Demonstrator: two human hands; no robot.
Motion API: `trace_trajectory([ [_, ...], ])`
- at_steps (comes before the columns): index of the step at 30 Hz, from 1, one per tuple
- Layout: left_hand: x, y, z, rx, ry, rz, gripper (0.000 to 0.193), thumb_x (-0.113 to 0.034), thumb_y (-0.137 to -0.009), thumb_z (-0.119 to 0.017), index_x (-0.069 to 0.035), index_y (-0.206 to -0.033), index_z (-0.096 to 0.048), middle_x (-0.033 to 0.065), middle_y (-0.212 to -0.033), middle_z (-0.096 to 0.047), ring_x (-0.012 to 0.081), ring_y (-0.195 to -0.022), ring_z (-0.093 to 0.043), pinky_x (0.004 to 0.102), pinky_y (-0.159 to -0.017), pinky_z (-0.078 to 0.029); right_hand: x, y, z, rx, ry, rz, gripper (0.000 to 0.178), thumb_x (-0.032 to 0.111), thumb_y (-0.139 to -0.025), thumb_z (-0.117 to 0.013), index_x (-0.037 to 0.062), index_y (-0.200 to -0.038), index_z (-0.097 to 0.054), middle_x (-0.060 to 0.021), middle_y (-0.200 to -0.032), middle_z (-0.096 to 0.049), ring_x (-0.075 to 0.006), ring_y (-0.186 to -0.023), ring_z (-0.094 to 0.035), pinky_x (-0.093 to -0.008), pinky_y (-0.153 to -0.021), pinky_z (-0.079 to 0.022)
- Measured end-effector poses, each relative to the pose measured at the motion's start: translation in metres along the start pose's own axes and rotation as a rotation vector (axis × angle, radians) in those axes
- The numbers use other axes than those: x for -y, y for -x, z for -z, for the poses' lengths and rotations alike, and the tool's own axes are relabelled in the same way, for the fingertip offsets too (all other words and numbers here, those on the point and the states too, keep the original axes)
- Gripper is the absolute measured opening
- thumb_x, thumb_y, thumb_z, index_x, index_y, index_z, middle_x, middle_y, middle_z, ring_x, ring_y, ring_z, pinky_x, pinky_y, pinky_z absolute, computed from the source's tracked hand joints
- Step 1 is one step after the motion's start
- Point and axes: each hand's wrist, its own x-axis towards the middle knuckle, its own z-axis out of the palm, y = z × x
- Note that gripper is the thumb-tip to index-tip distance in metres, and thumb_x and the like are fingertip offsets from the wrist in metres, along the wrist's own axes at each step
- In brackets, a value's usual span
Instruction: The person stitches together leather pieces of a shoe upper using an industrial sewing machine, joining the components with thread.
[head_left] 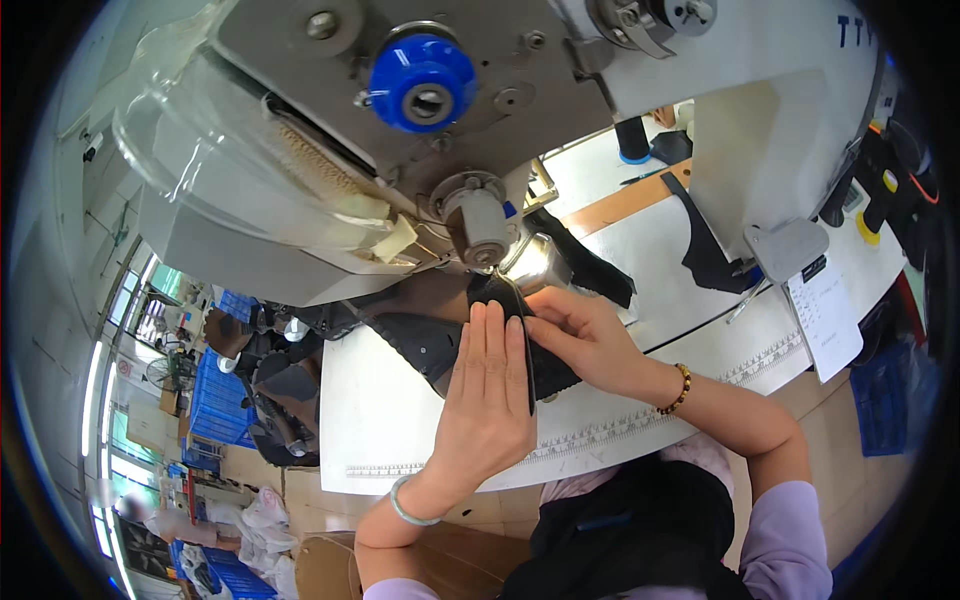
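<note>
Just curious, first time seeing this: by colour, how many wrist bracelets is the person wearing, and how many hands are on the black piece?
Pale green bangle, left wrist: 1
Brown beaded bracelet, right wrist: 1
Bracelets in total: 2
Hands on the black piece: 2, left hand and right hand

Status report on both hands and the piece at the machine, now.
Left hand flat on the black piece, fingers straight. Right hand pinching its edge near the machine's metal post. More black pieces lie behind; nothing between hands and post.
</note>
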Motion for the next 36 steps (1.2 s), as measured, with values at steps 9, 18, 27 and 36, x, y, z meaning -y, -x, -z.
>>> trace_trajectory([
  [9,-0.016,-0.002,0.002,0.085,0.055,0.151,0.068,0.001,-0.060,-0.054,0.019,-0.124,-0.037,0.0353,-0.132,-0.035,0.0454,-0.128,-0.032,0.0515,-0.103,-0.031,0.001,0.001,0.002,-0.056,0.004,-0.103,0.019,0.019,-0.091,-0.058,0.0011,-0.094,-0.061,0.0060,-0.076,-0.053,0.0017,-0.067,-0.039,-0.0166,-0.055,-0.031],
  [18,-0.017,-0.006,-0.014,-0.197,-0.138,0.065,0.043,0.006,-0.073,-0.047,0.018,-0.115,-0.048,0.0339,-0.118,-0.051,0.0459,-0.114,-0.049,0.0478,-0.096,-0.042,0.030,0.001,0.015,-0.148,0.617,0.276,0.010,0.006,-0.086,-0.056,0.0029,-0.095,-0.061,-0.0061,-0.085,-0.061,-0.0073,-0.057,-0.053,-0.0212,-0.046,-0.039],
  [27,-0.006,-0.008,-0.004,-0.092,-0.389,-0.096,0.030,0.003,-0.084,-0.042,0.017,-0.106,-0.056,0.0325,-0.108,-0.057,0.0425,-0.104,-0.057,0.0417,-0.090,-0.048,0.037,-0.035,0.041,0.052,1.015,0.381,0.044,-0.010,-0.070,-0.039,-0.0013,-0.110,-0.054,-0.0168,-0.110,-0.053,-0.0301,-0.096,-0.054,-0.0364,-0.082,-0.046],
  [36,0.003,-0.005,-0.001,-0.104,-0.367,-0.146,0.029,0.001,-0.084,-0.042,0.015,-0.105,-0.057,0.0315,-0.107,-0.058,0.0406,-0.104,-0.058,0.0398,-0.090,-0.049,0.031,-0.036,0.038,-0.021,1.054,0.462,0.040,-0.009,-0.067,-0.038,-0.0008,-0.102,-0.054,-0.0152,-0.104,-0.054,-0.0301,-0.086,-0.055,-0.0358,-0.075,-0.047],
])
